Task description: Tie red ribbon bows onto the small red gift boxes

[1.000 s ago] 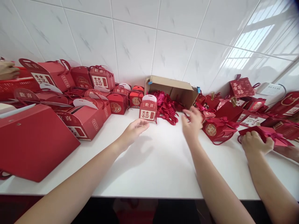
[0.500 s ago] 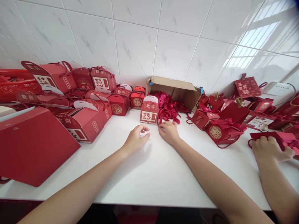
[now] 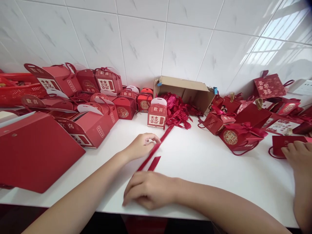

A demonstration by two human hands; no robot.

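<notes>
A dark red ribbon [image 3: 148, 157] stretches from a tangled ribbon pile [image 3: 179, 112] toward the table's front edge. My right hand [image 3: 149, 190] is closed on it near that edge, fingers curled down. Another short ribbon end [image 3: 154, 163] shows just above the hand. My left hand [image 3: 140, 146] rests loosely curved beside the stretched ribbon, a gap between thumb and fingers; its fingertips are at the ribbon, and whether they touch it I cannot tell. Behind both hands stands a small red gift box [image 3: 157, 113] with white-and-red lettering, close to the pile.
Red gift boxes [image 3: 84, 125] crowd the left side, with a large red box [image 3: 39, 152] nearest. A cardboard carton [image 3: 182, 83] lies against the tiled wall. More gift boxes [image 3: 240, 136] fill the right. A co-worker's hand [image 3: 298, 156] holds a red box at the right edge.
My right hand has come from the ribbon pile toward me and left, drawing a ribbon out. My left hand stays nearly in place. The co-worker's hand appears further right.
</notes>
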